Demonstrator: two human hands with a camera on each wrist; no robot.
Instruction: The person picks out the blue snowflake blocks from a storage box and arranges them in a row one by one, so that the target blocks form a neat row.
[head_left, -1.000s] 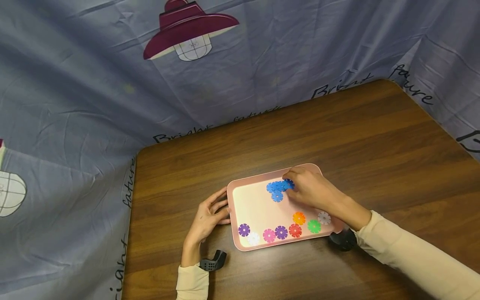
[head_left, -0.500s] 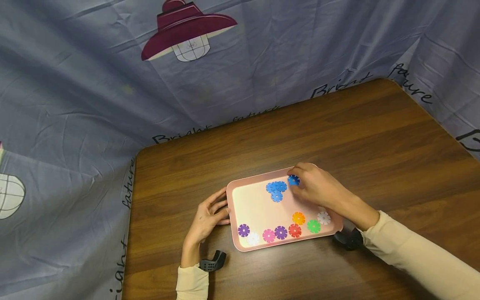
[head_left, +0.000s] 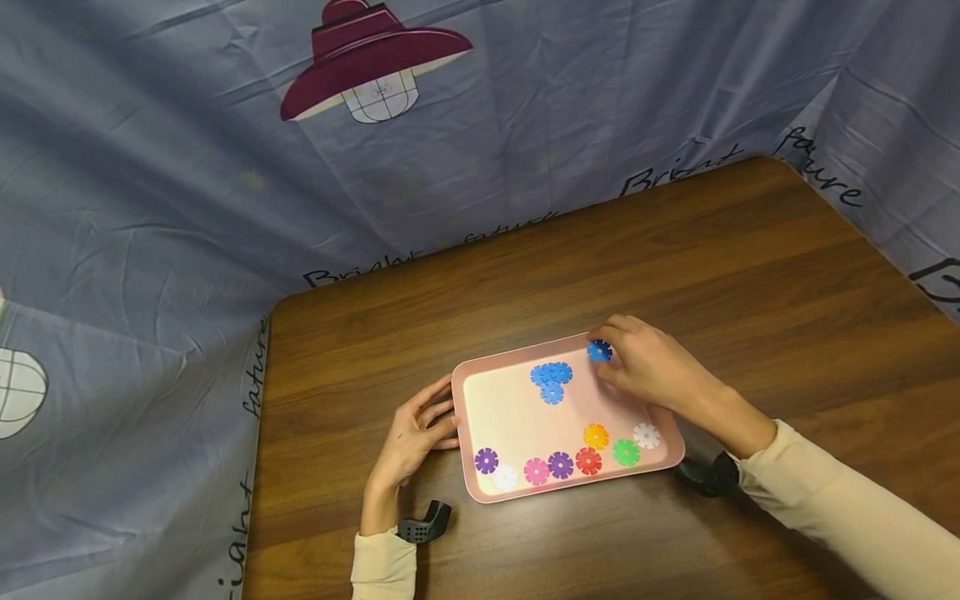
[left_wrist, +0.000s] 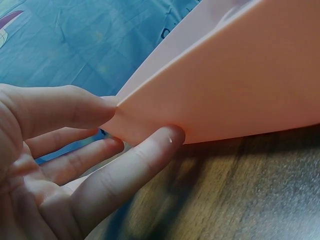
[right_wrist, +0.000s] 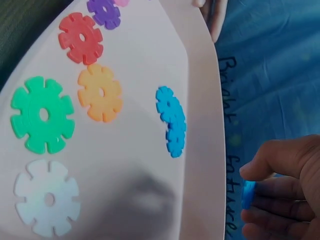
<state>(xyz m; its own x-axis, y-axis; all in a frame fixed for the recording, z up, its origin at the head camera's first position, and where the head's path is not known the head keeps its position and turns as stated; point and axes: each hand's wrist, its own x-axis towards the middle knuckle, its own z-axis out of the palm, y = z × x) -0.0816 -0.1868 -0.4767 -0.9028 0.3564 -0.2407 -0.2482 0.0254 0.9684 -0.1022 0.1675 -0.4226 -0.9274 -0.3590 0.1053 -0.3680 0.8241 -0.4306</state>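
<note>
My right hand (head_left: 651, 364) pinches a blue notched plastic disc (head_left: 600, 350) between thumb and fingers, above the far right part of a pink tray (head_left: 502, 417). The right wrist view shows that disc (right_wrist: 248, 195) nearly edge-on, raised over the tray's bottom. Several more blue discs (head_left: 552, 392) lie overlapping in a cluster near the tray's far side. My left hand (head_left: 408, 442) rests at the tray's left end, fingers spread and fairly straight. In the left wrist view, the fingertips of this hand (left_wrist: 65, 165) touch the tray's outer wall (left_wrist: 210, 95).
Along the tray's near side lie purple (head_left: 487, 461), white (head_left: 506, 477), pink (head_left: 536, 472), red (head_left: 588, 461), orange (head_left: 596, 436) and green (head_left: 626, 452) discs. A brown wooden table (head_left: 525, 292) supports the tray. Grey-blue curtains (head_left: 525, 108) hang behind.
My right hand has drawn the blue disc away from the cluster, rightward and toward the tray's far edge. The left hand keeps its place at the tray.
</note>
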